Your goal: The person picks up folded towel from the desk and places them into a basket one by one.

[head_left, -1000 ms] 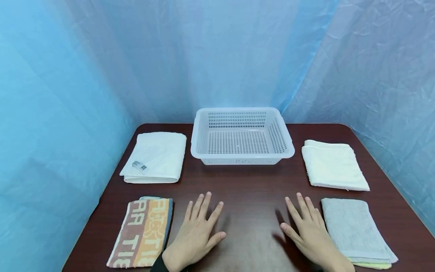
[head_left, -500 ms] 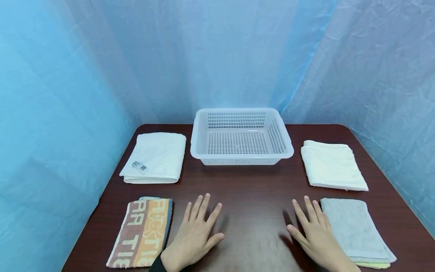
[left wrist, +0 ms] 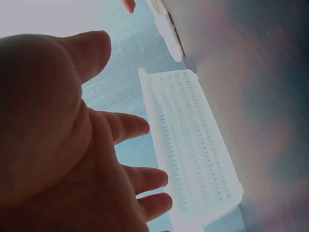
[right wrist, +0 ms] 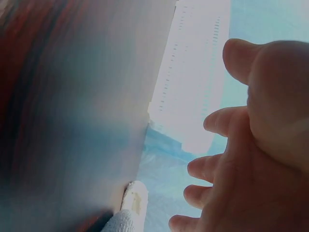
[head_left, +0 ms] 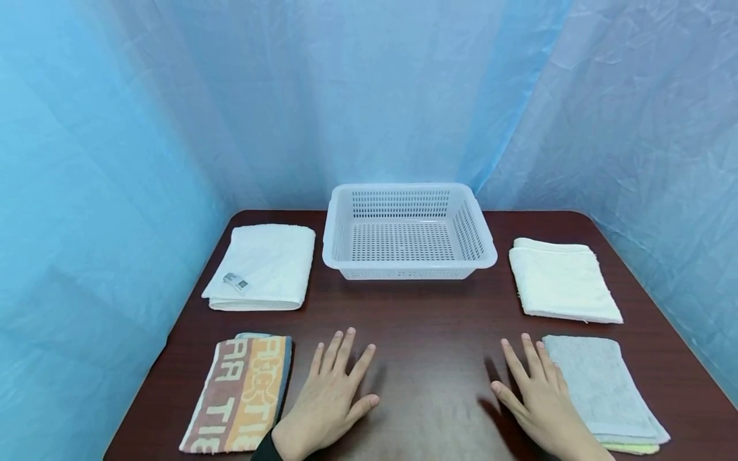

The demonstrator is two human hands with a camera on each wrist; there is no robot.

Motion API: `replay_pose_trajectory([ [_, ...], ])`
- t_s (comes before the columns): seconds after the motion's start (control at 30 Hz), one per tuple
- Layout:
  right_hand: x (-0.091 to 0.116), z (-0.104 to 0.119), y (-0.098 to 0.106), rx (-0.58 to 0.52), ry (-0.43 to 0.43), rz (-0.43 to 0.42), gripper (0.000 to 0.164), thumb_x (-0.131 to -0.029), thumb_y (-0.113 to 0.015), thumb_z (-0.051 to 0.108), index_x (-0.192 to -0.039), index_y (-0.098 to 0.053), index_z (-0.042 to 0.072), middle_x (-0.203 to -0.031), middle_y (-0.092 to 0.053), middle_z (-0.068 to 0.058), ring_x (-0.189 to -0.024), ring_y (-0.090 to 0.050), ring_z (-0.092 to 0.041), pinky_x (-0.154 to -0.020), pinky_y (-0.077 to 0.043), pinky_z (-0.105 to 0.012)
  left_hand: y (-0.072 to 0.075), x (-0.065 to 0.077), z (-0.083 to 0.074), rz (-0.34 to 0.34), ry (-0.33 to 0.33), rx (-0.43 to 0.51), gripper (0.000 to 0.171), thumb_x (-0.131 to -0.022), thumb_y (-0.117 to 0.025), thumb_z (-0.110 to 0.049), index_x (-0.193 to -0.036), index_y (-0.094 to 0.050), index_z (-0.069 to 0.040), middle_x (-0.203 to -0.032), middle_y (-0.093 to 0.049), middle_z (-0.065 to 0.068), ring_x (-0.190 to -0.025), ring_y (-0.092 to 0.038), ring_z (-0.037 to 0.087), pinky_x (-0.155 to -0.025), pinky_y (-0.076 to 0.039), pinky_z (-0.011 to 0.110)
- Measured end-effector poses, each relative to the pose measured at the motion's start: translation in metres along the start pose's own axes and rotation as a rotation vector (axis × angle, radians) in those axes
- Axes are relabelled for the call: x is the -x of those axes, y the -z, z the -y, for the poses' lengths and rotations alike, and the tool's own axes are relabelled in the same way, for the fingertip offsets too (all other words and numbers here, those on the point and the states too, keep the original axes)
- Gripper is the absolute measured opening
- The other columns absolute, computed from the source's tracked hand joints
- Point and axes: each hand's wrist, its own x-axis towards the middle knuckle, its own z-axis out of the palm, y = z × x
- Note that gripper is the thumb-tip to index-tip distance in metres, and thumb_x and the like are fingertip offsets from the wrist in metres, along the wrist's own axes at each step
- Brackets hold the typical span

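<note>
My left hand (head_left: 328,397), palm down with fingers spread, hovers over the table just right of a folded brown and orange patterned towel (head_left: 239,394). Over the right side my right hand (head_left: 542,403) is spread the same way and holds nothing. It overlaps the left edge of a folded grey towel (head_left: 599,384), under which a yellow-green layer peeks out. Both wrist views show the bare palms and extended fingers, with the white basket (left wrist: 188,145) beyond them.
The white plastic basket (head_left: 409,264) stands at the table's back middle. A folded white towel with a tag (head_left: 265,262) lies at the back left, a cream folded towel (head_left: 565,282) at the back right. Blue curtains (head_left: 369,96) surround the dark brown table (head_left: 415,314).
My right hand has shifted a little to the right, toward the grey towel. My left hand has stayed almost in place, and the towels and basket lie as before.
</note>
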Motion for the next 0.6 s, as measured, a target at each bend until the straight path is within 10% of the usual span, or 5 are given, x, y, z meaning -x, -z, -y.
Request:
replay_pose_trajectory([
  [0.6,0.0057,-0.0061,0.0019,0.01,-0.018,-0.015,0.074,-0.1,-0.056,0.042,-0.157,-0.026,0.005,-0.159,-0.011,-0.034,-0.146,-0.003,-0.054,-0.105,-0.009,-0.076,-0.0006,0.0018,0.0007,0.006,-0.004,0.0,0.068,-0.1,-0.051,-0.051,-0.156,-0.034,-0.016,-0.162,-0.016,0.024,-0.148,-0.018,0.043,-0.114,-0.019,0.064],
])
